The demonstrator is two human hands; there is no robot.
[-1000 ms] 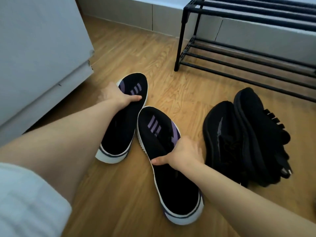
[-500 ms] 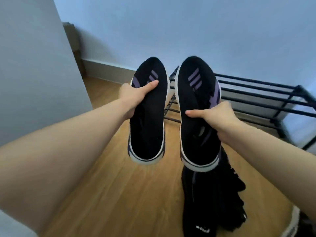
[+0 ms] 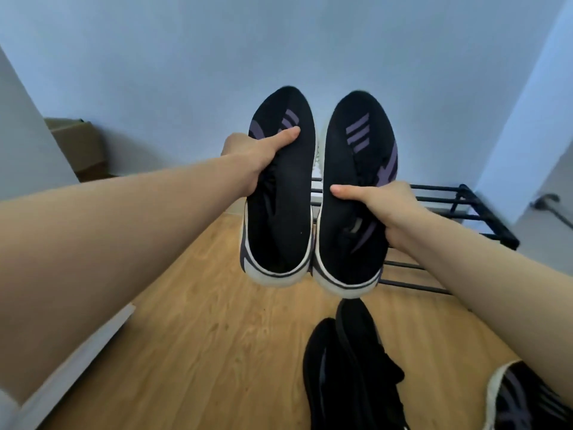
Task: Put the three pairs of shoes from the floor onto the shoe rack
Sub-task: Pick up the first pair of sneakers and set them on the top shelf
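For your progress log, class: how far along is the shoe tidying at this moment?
Done: nothing visible on the rack. In hand: one striped shoe in the left hand, its mate in the right hand, held up before the rack. Left: black shoes and another shoe on the floor.

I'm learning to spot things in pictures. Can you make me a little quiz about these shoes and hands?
1. True or false: the left hand and the right hand each hold one black shoe with purple stripes.
2. Where is the all-black pair? A) on the shoe rack B) on the wooden floor C) in the cardboard box
3. Fill in: the black shoe rack stands against the ____.

Key: 1 true; 2 B; 3 wall
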